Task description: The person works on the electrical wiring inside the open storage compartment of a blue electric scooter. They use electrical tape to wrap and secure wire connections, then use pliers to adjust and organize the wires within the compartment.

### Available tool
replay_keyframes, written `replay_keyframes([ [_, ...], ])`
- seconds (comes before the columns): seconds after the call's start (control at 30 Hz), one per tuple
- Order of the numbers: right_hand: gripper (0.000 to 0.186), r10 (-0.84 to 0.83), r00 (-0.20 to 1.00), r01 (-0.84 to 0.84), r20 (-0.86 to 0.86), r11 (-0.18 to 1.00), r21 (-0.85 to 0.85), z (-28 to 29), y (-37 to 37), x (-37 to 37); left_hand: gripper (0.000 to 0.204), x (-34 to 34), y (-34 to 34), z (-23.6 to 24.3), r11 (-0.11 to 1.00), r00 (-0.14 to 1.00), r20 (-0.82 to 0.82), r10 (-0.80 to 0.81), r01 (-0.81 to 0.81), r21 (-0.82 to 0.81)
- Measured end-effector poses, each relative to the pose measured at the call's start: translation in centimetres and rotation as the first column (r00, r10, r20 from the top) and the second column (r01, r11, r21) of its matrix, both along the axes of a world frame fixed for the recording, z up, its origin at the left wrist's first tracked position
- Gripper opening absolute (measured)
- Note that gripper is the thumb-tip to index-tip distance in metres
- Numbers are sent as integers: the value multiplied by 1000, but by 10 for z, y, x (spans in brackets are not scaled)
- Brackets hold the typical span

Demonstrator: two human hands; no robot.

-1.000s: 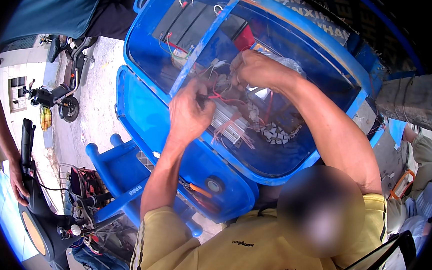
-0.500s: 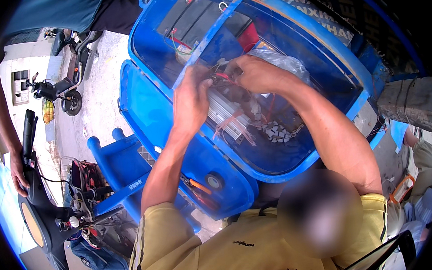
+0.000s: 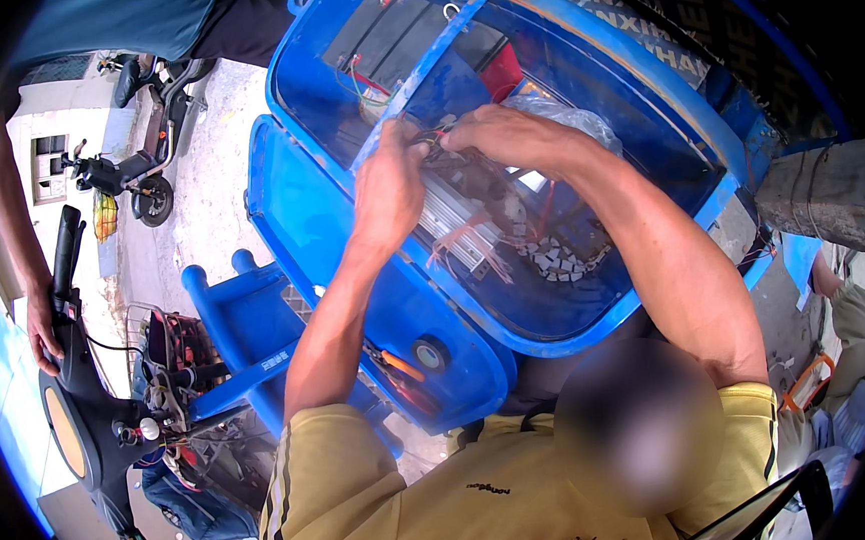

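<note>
Both my hands are over an opened blue plastic box (image 3: 558, 348), close together beside its blue crossbar (image 3: 452, 43). My left hand (image 3: 388, 188) pinches some thin wires (image 3: 434, 137) at their left end. From the other side, my right hand (image 3: 513, 136) grips the same wires with bent fingers. Part of the wires is hidden by my fingers. Below them in the box lie a ribbed silver metal case (image 3: 458, 226) with pinkish leads and a heap of small white pieces (image 3: 564, 263). A clear plastic bag (image 3: 583, 124) is under my right forearm.
Dark batteries (image 3: 421, 35) sit beyond the crossbar. The box's lid (image 3: 303, 214) hangs open at left, holding orange-handled pliers (image 3: 401, 364) and a black tape roll (image 3: 429, 352). Another person's hand (image 3: 42, 337) rests on a scooter handlebar (image 3: 66, 270). A thick post (image 3: 814, 201) is at right.
My right hand has shifted slightly left, closer to my left hand. Both hands were blurred by motion and now look steadier. The wires stay between them.
</note>
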State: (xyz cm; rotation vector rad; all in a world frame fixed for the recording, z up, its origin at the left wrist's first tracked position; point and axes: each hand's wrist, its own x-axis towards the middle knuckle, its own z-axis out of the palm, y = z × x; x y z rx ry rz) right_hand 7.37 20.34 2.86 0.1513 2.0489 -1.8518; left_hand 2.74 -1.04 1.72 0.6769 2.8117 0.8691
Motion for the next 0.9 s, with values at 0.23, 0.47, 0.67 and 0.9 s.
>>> replay_keyframes([
  [0.23, 35, 56, 988, 6, -143, 916, 401, -32, -17, -3, 24, 2, 2, 2, 963, 996, 61, 60, -74, 258],
  [0.47, 36, 56, 990, 8, -129, 895, 446, -42, -16, -7, 10, 8, -13, -10, 766, 993, -59, 105, -43, 641],
  [0.67, 38, 81, 978, 19, -191, 882, 470, -54, -13, -11, 15, 10, -13, -2, 829, 982, -155, 109, -4, 560],
  [0.9, 35, 48, 988, 19, -148, 905, 424, -44, -11, -12, 15, 7, -12, -5, 859, 987, -130, 92, -13, 512],
])
